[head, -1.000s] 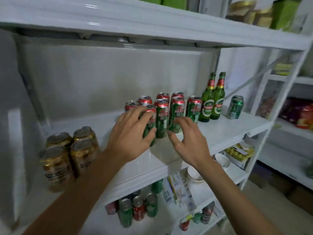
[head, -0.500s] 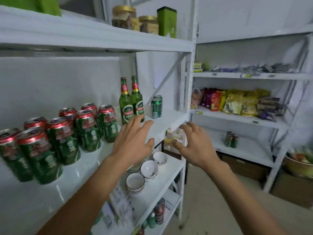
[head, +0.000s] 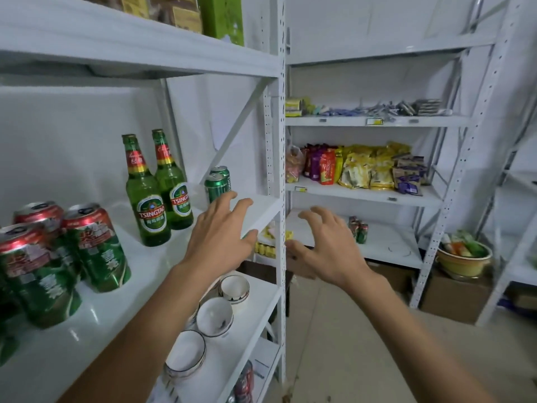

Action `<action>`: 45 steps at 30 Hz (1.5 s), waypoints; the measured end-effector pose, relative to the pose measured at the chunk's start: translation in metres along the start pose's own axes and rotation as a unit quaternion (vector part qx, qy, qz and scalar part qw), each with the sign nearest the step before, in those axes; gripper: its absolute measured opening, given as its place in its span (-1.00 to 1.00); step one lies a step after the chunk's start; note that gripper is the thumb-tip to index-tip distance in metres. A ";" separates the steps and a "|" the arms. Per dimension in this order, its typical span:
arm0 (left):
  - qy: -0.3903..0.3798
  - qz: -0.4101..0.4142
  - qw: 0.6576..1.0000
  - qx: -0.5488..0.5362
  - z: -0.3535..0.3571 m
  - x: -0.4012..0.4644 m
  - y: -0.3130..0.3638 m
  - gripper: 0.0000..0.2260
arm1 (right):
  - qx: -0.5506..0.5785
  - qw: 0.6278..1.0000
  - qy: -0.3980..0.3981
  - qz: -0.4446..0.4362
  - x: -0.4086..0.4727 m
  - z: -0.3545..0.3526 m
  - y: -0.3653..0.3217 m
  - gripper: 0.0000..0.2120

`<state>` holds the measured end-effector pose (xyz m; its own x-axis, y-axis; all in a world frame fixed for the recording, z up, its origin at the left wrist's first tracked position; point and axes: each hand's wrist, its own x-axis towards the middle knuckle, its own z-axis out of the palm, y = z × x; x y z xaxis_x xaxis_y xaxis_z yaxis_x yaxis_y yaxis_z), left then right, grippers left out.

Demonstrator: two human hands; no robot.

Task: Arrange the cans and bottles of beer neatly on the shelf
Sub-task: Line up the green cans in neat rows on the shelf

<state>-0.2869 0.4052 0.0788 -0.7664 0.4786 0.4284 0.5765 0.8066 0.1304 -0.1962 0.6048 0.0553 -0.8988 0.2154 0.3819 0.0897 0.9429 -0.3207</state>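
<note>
— both hands have swung right, off the red-topped cans (head: 87, 245); the view turned with them, so those cans now sit at the far left of the shelf (head: 261, 207).
— holding anything?
— no. left hand (head: 220, 237) and right hand (head: 322, 251) are both spread and empty, near the shelf's right end.
— what's nearest?
— two green cans (head: 217, 184) just beyond the left fingertips, right of the two bottles (head: 158, 190).
— advice?
— probably take one can round its middle per hand, lift clear, and set them flush beside the bottles without knocking them.
</note>
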 end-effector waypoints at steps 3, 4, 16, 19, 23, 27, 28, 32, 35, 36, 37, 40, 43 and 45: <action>0.005 -0.005 1.000 -0.010 0.016 0.023 -0.010 -0.44 | -0.013 1.000 -0.003 0.001 0.018 0.009 0.013 -0.37; 0.007 -0.010 1.000 -0.017 0.020 0.030 -0.011 -0.45 | -0.011 1.000 -0.006 0.002 0.023 0.011 0.017 -0.37; 0.013 -0.069 0.997 -0.020 0.068 0.123 -0.020 -0.48 | 0.025 0.997 -0.035 -0.066 0.139 0.042 0.077 -0.37; 0.037 -0.107 0.994 -0.003 0.073 0.137 -0.029 -0.50 | 0.062 0.991 -0.050 -0.103 0.169 0.054 0.080 -0.39; 0.105 -0.124 0.987 0.010 0.076 0.151 -0.044 -0.52 | 0.128 0.980 -0.061 -0.142 0.207 0.075 0.070 -0.43; 0.132 -0.188 0.973 0.013 0.077 0.167 -0.067 -0.53 | 0.176 0.962 -0.099 -0.181 0.246 0.102 0.052 -0.43; 0.134 -0.191 0.972 0.009 0.079 0.170 -0.074 -0.53 | 0.186 0.958 -0.105 -0.189 0.256 0.108 0.048 -0.43; 0.139 -0.212 0.966 -0.041 0.086 0.182 -0.097 -0.52 | 0.217 0.945 -0.124 -0.209 0.297 0.125 0.034 -0.45; 0.150 -0.244 0.953 -0.101 0.088 0.192 -0.103 -0.48 | 0.240 0.934 -0.136 -0.225 0.328 0.134 0.022 -0.47; 0.146 -0.252 0.951 -0.103 0.090 0.196 -0.104 -0.45 | 0.252 0.929 -0.144 -0.230 0.338 0.137 0.016 -0.48; 0.139 -0.261 0.951 -0.092 0.091 0.200 -0.104 -0.41 | 0.267 0.923 -0.147 -0.233 0.350 0.141 0.010 -0.49; 0.112 -0.309 0.942 -0.068 0.097 0.210 -0.102 -0.31 | 0.299 0.912 -0.172 -0.223 0.384 0.152 -0.011 -0.40; 0.091 -0.343 0.933 -0.062 0.104 0.212 -0.100 -0.40 | 0.320 0.892 -0.234 -0.218 0.405 0.163 -0.024 -0.25; 0.091 -0.355 0.928 -0.063 0.109 0.211 -0.098 -0.44 | 0.349 0.874 -0.255 -0.220 0.413 0.174 -0.027 -0.39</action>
<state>-0.5364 0.4647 0.0594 -0.9117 -0.2337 0.3378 -0.0178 0.8441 0.5359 -0.6443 0.6239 0.0704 -0.8712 -0.4379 0.2221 -0.4362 0.4827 -0.7595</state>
